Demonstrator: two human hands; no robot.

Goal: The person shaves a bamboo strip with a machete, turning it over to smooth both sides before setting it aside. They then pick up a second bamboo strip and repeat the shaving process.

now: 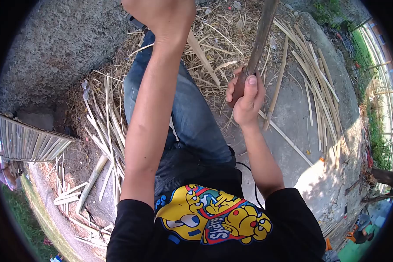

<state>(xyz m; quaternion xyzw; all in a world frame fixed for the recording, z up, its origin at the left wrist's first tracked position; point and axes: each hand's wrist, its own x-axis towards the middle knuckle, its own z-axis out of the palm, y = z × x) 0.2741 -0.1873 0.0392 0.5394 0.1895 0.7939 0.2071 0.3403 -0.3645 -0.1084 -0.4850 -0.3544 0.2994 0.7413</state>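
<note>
My right hand (pixel 245 98) is closed around the brown lower end of a long wooden-handled tool (pixel 261 39), which rises steeply to the top edge of the view. My left hand (pixel 161 13) is raised at the top, fingers curled into a fist and partly cut off by the frame. A pale bamboo strip (pixel 201 54) slants down and right from under that fist, toward my right hand. Below both hands lies my leg in blue jeans (pixel 183 113), stretched over the ground.
Split bamboo strips (pixel 312 78) lie fanned out on the concrete at right, and more (pixel 107 126) at left among dry shavings. A woven bamboo panel (pixel 28 142) stands at far left. A thicker bamboo piece (pixel 91 179) lies near the lower left.
</note>
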